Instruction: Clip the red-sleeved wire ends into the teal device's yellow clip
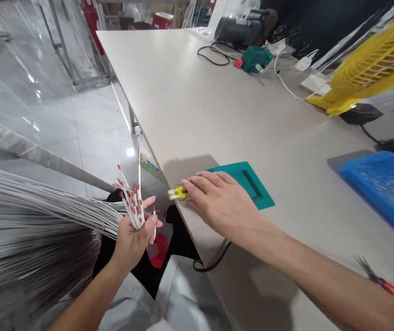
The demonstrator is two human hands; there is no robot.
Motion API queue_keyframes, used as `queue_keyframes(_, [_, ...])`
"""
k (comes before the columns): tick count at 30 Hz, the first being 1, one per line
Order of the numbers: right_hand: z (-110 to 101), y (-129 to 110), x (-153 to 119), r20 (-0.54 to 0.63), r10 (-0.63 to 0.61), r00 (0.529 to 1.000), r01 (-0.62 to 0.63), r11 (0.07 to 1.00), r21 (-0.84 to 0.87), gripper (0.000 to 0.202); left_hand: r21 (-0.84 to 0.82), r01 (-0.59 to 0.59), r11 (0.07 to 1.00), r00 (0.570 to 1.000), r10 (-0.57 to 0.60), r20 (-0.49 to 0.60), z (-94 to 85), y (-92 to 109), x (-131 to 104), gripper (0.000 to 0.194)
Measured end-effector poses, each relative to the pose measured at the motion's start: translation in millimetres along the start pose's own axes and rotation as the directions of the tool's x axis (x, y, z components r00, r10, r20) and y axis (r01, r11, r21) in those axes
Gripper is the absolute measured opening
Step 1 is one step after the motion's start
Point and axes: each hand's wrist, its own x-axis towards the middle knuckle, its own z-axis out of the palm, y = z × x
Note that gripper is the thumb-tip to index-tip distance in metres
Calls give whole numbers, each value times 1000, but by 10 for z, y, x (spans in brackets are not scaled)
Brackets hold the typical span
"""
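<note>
My left hand (133, 234) is closed around a bundle of white cables (137, 216) with red ends pointing up. One cable end stands apart by the thumb and fingertips. The long cables trail away to the left. At the table edge, my right hand (214, 197) curls palm down over a small yellow tool that looks like a wire stripper (176, 193). Its tip sticks out past the fingers toward the cables, and the rest is hidden under the hand. Partly behind this hand lies a teal tray (264, 201), flat on the table.
The pale table (169, 92) stretches away. On its right are a blue tray (365, 174) of small bits, red-handled pliers (376, 278) and a yellow fan (365, 69). A green device (257, 59) and a dark motor (234, 30) stand farther back. A black cord (214, 266) loops over the near edge.
</note>
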Motion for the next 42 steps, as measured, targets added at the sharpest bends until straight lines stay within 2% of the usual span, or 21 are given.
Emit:
queue_keyframes(3, [-3,99,71,135,-17,991,20,1000,-19,19,-25,6,1000,1000,-5,8,54,26,83,40])
queue_keyframes(7, [-6,140,154,200,-53,978,50,998,24,14,-43,4,999,1000,-3,19,127,71,164,47])
queue_keyframes(11, [-4,171,191,269,-87,959,76,996,51,18,-55,-3,998,1000,4,15,207,117,213,51])
queue_keyframes(18, [52,203,144,211,-90,973,70,992,103,17,-48,24,999,1000,-24,-16,316,172,253,56])
queue_keyframes(23, [65,211,136,196,-90,977,69,991,110,17,7,65,998,997,-65,-44,324,191,257,56])
queue_keyframes(27, [59,219,131,191,-74,979,49,990,130,9,52,76,996,996,-73,-52,326,196,247,54])
queue_keyframes(32, [66,200,127,202,-71,977,36,985,169,43,83,45,995,998,-41,-49,313,193,217,51])
queue_keyframes(34, [76,200,128,199,-70,978,35,984,174,50,81,45,996,998,-41,-52,291,188,206,50])
queue_keyframes(39, [68,225,129,194,-50,980,15,984,175,49,63,32,998,997,-28,-65,207,190,154,47])
queue_keyframes(42, [35,161,93,53,-67,996,55,977,208,45,41,0,999,997,3,-76,139,196,102,40])
